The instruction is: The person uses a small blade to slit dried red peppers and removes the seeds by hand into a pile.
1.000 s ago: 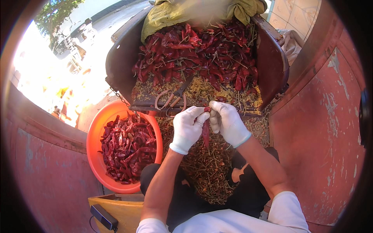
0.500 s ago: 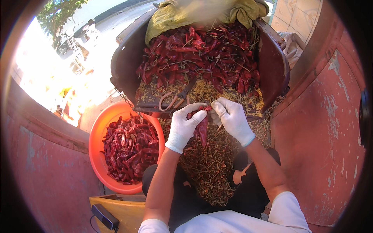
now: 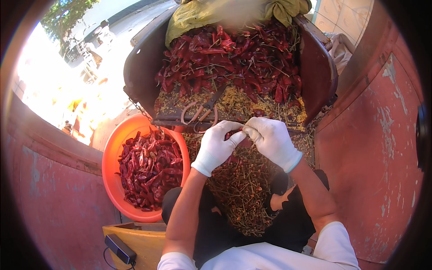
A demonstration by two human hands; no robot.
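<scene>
My left hand, in a white knit glove, is closed around dried red chili peppers, mostly hidden behind its fingers. My right hand, gloved the same way, pinches at the peppers' end, its fingertips against the left thumb; exactly what it grips there is hidden. Just beyond both hands, a pair of scissors with looped handles lies on the edge of a metal cart. A heap of dried red chilies with stems fills the cart's far part.
To the left stands an orange basin of dried chilies. Cut stems pile up between my knees. Yellow seeds litter the cart bed, and a yellow-green cloth covers its back. A dark device rests on a wooden stool. Red panels flank both sides.
My right hand has moved left, closing up against my left hand. The pepper that hung below my left fingers is now mostly hidden. The view has shifted slightly.
</scene>
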